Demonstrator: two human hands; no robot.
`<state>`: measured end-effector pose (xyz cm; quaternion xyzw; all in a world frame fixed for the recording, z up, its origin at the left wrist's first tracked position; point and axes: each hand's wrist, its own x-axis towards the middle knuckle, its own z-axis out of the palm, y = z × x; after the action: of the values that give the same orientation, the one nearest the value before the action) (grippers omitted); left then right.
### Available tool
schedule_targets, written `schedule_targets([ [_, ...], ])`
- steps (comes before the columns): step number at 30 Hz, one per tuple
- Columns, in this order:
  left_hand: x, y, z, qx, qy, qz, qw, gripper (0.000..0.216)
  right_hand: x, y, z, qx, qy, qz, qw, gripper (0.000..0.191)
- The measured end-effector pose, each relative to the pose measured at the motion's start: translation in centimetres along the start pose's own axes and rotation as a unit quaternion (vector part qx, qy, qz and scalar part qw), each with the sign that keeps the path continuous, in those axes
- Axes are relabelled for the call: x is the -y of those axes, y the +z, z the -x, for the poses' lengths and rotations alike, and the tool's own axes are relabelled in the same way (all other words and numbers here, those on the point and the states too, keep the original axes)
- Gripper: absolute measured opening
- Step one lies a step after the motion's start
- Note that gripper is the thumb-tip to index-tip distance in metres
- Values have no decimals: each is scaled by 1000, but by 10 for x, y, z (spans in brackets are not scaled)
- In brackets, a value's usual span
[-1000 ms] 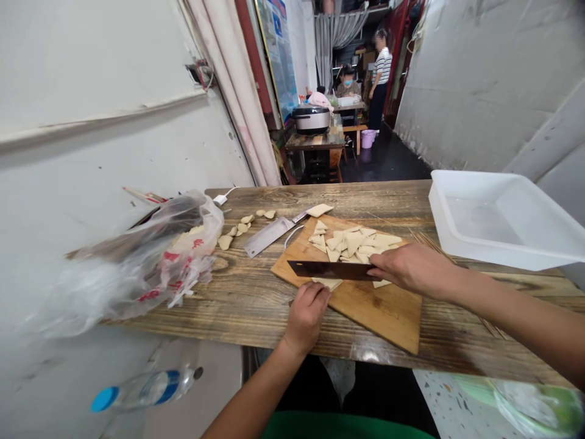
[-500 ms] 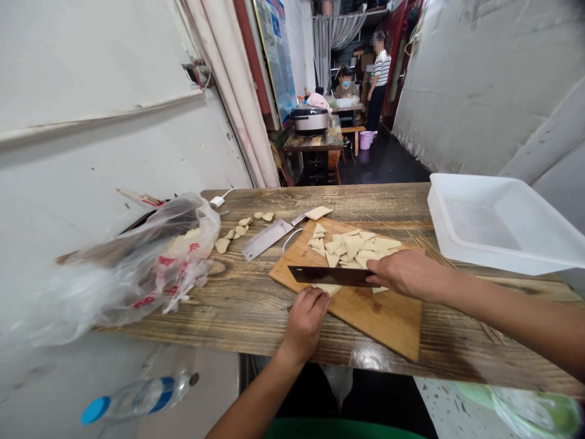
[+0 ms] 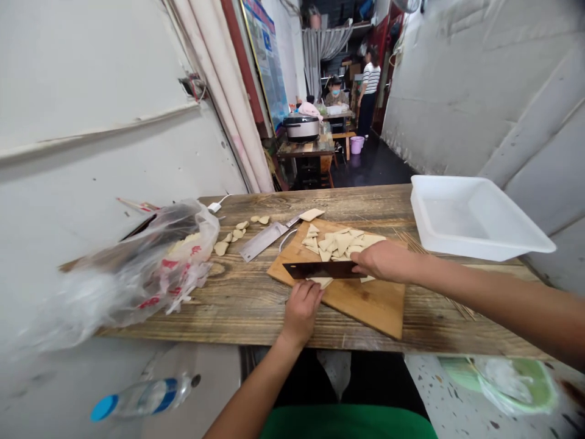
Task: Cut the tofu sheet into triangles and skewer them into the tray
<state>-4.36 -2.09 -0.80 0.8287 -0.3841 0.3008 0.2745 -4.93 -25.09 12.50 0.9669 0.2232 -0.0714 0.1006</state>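
Observation:
My right hand (image 3: 377, 261) is closed round the handle end of a dark cleaver (image 3: 315, 270), held level with its blade over the wooden cutting board (image 3: 365, 305). With its fingers curled, my left hand (image 3: 302, 308) presses on a pale flat slice (image 3: 322, 282), which lies at the board's left edge, partly under the blade. Behind the blade is a heap of pale triangular pieces (image 3: 340, 242), looking like firm tofu. Part of the heap is hidden by my right hand. One more pale slice (image 3: 312, 214) sits at the board's far corner.
A second cleaver (image 3: 265, 241) lies left of the board, near several pale pieces (image 3: 222, 248). A plastic bag (image 3: 183, 268) covers the table's left end. At the right are a white tub (image 3: 484, 247) and thin sticks (image 3: 459, 308). Two people are in the background.
The camera view has shifted slightly, so the table things appear a little further left. Both hands keep nearly the same place on the board, the cleaver still over the slice.

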Motion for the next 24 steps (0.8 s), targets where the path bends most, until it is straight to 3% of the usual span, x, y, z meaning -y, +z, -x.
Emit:
schedule_targets([
  [11,4,-3,-3,7,14,-14,1000,16,13,-14,5,10,8,0,1000,34],
  [24,9,-10,-11,67,21,-18,997,17,16,-20,7,13,10,-12,1000,31],
])
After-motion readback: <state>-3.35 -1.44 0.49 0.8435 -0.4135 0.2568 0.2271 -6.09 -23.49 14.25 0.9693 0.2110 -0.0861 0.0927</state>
